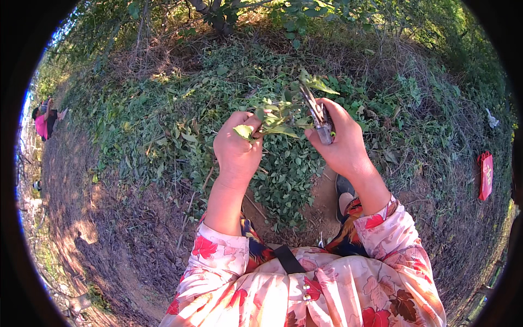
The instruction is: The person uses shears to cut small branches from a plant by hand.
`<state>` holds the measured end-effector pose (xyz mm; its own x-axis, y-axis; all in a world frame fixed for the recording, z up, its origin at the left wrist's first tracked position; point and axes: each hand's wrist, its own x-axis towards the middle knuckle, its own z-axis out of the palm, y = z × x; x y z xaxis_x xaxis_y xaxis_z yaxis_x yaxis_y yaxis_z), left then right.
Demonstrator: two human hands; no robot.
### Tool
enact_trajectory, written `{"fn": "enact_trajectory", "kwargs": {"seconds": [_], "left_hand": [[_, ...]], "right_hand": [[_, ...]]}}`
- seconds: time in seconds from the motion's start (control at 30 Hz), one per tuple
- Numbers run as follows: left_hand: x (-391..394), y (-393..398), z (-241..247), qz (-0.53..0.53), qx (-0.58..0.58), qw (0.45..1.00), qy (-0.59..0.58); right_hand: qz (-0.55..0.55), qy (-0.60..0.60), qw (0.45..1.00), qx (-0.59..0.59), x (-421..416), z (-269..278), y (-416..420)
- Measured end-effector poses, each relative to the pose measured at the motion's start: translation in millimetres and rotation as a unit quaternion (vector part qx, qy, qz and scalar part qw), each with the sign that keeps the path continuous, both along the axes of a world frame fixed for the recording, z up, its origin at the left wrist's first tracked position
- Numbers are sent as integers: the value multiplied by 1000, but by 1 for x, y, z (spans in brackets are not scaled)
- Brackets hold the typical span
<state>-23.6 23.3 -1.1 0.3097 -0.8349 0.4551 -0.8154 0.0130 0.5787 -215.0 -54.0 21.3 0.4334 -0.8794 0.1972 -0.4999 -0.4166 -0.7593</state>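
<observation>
My left hand (239, 149) is closed around a leafy green sprig (276, 118), whose leaves stick out on both sides of the fist. In my right hand (345, 141) I grip a pair of pruning shears (315, 107), their blades pointing up and away from me. The blade tips are among leaves beside the sprig; whether they touch a stem cannot be made out. Below and between my hands lies a heap of small cut leaves (284, 180) on the ground in front of my body.
Piled greenery (163, 106) spreads ahead, with a tree trunk (220, 24) behind it. A red bag (485, 175) bearing writing and a white scrap (492, 118) lie at right. Another person (44, 120) is far off at left. My shoe (345, 190) rests on bare soil.
</observation>
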Motion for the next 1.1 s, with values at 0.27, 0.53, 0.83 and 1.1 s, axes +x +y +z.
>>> {"fn": "enact_trajectory", "kwargs": {"seconds": [0.27,0.53,0.83,1.1], "left_hand": [[3,0,-1,-44,-40,995,-74],[3,2,-3,-23,-9,1000,-15],[0,4,0,-1,-2,997,82],[5,1,-5,-71,-16,921,384]], "right_hand": [[5,-14,1000,19,1,4,0],[-27,-17,998,56,4,1,1],[-88,-96,985,112,-5,-9,-15],[37,-64,990,119,-2,-1,0]]}}
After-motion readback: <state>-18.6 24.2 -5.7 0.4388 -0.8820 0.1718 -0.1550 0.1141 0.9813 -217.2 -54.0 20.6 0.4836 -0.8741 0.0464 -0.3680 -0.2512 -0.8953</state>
